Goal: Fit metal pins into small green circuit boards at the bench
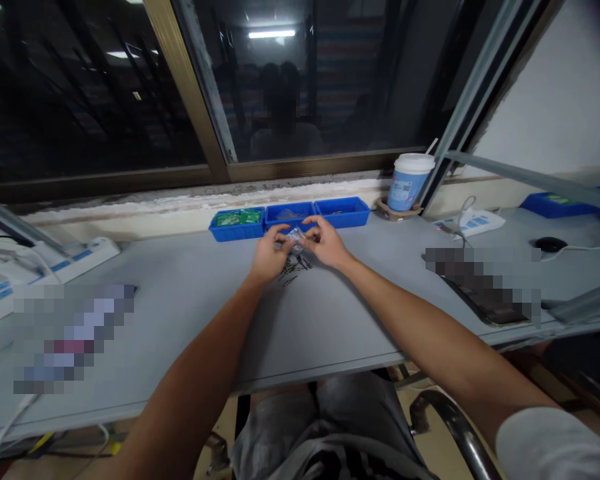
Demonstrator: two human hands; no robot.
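Note:
A small clear plastic bag is held between my two hands, above the grey table. My left hand pinches its left side with thumb and fingers. On the other side my right hand grips it the same way. What lies inside the bag is too small to make out. Just below the hands, a loose pile of small dark and brass-coloured metal pieces rests on the tabletop. Behind the hands stands a blue bin with clear plastic bags in it, partly covered by my fingers.
Blue bins with green packets and small pieces flank the middle one. A lidded cup stands at the back right in a cardboard holder. Power strips and blurred-out devices lie on both sides. A window rises behind the table.

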